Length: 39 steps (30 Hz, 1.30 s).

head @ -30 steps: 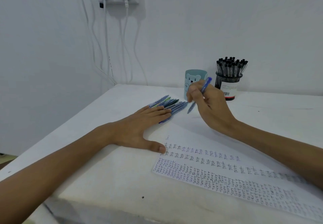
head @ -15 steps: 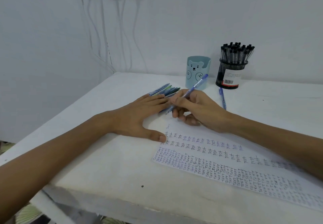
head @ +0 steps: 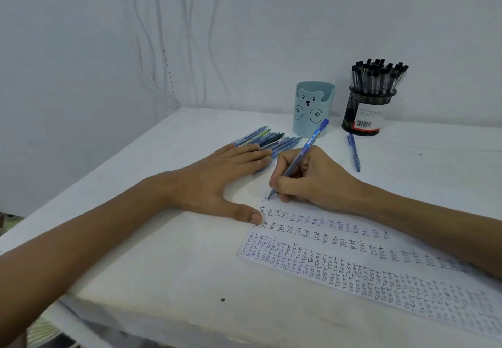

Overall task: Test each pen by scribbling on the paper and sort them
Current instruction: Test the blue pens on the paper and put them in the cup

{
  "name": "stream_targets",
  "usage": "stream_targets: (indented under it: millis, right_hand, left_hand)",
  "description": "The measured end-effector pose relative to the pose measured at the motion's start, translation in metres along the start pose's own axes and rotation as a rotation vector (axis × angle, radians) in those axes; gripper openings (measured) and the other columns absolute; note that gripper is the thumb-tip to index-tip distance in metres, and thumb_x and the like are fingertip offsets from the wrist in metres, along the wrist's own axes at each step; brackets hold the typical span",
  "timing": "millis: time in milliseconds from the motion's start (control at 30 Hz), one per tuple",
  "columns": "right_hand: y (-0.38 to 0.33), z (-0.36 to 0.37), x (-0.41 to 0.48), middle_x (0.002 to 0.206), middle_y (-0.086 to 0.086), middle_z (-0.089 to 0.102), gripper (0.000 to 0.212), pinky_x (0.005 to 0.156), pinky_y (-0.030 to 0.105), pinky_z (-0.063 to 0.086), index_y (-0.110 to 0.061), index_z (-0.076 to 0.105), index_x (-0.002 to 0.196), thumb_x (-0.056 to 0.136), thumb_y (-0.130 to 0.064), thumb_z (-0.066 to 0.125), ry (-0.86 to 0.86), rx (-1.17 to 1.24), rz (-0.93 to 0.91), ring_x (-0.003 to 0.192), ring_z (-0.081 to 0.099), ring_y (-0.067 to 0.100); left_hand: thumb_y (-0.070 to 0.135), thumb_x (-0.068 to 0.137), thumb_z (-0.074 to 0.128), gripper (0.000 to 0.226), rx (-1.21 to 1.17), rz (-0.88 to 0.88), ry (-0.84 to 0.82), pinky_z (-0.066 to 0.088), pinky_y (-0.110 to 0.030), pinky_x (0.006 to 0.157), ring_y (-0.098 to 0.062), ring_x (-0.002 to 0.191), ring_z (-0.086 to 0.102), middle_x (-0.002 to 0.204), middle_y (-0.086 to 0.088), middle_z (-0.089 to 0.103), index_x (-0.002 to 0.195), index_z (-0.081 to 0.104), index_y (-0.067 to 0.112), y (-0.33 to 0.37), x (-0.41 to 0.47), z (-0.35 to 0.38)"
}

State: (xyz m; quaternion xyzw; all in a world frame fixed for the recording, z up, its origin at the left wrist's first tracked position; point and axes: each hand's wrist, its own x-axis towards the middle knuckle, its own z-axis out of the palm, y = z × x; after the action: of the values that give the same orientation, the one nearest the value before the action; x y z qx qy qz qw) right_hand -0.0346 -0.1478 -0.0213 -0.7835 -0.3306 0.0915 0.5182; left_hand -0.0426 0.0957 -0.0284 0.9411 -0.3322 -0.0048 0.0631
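Head view, only one.

Surface: white table (head: 168, 266) pushed into a corner of two white walls (head: 298, 21). Its top is matte, with one dark speck (head: 222, 299) near the front edge. Several white cables (head: 190, 35) hang down the far wall; their top end is out of frame.

Counts:
- 1 sheet of paper (head: 353, 263), lying near-right and angled. It has two rows of larger "test" marks, with a dense block of small "TEST" below them.
- 2 holders at the far wall. The light-blue bear pen cup (head: 312, 111) is on the left, and the black mesh pen holder (head: 364, 114) with a barcode label is on the right. They stand apart.
- The black pens (head: 377, 75) in the mesh holder are packed too tight to count.
- 1 loose blue pen (head: 354, 153) lies flat on the table, just in front of the mesh holder.
- The pile of pens (head: 269, 139) left of the bear cup is fanned out, blue and green barrels. At least six; exact count unclear because they overlap.
- 1 blue capped pen (head: 307, 149) is in hand.

Hands:
- The left hand (head: 217, 179) lies flat, palm down, fingers straight. The fingertips rest on the near ends of the pile and the thumb tip touches the paper's left edge.
- The right hand (head: 317, 181) pinches the blue capped pen in a writing grip. The tip is down on the paper's far-left corner, beside a small fresh mark, and the barrel tilts toward the bear cup.
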Motion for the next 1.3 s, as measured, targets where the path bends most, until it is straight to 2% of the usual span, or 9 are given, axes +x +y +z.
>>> stream_targets:
  millis: [133,500,967,1300]
  right_hand:
    - [0.0009,0.0002,0.0002,0.06,0.011,0.067,0.011,0.061,0.031,0.045,-0.004,0.068,0.076,0.087,0.0,0.067,-0.009,-0.002,-0.013,0.058,0.055,0.02]
    - [0.0001,0.0,-0.0004,0.061,0.01,0.067,0.009,0.061,0.022,0.047,-0.002,0.068,0.078,0.087,0.001,0.068,-0.023,-0.006,-0.023,0.059,0.059,0.016]
    - [-0.0023,0.0011,0.0005,0.056,0.007,0.063,0.009,0.054,0.019,0.04,0.006,0.063,0.078,0.086,0.002,0.065,0.007,-0.037,0.0,0.051,0.049,0.013]
    - [-0.0011,0.0016,0.0011,0.057,0.013,0.063,0.016,0.05,0.018,0.037,0.008,0.062,0.078,0.087,-0.004,0.063,0.032,-0.066,0.021,0.05,0.043,0.015]
  left_hand:
    - [0.099,0.073,0.036,0.121,0.0,0.001,0.004,0.003,-0.044,0.13,0.003,0.155,-0.011,0.172,0.017,0.003,0.166,0.009,0.026,0.0003,0.0004,0.0008]
    - [0.098,0.075,0.037,0.12,-0.004,0.011,0.016,0.006,-0.045,0.13,0.002,0.156,-0.009,0.172,0.017,0.005,0.166,0.011,0.025,-0.0006,0.0005,0.0015]
    - [0.101,0.072,0.032,0.122,-0.005,0.0,0.005,0.004,-0.043,0.13,0.003,0.155,-0.011,0.172,0.016,0.004,0.165,0.01,0.026,0.0012,-0.0002,0.0]
    - [0.1,0.073,0.033,0.121,0.003,0.013,0.003,0.002,-0.042,0.13,0.003,0.155,-0.011,0.172,0.016,0.004,0.165,0.01,0.025,0.0004,0.0008,0.0002]
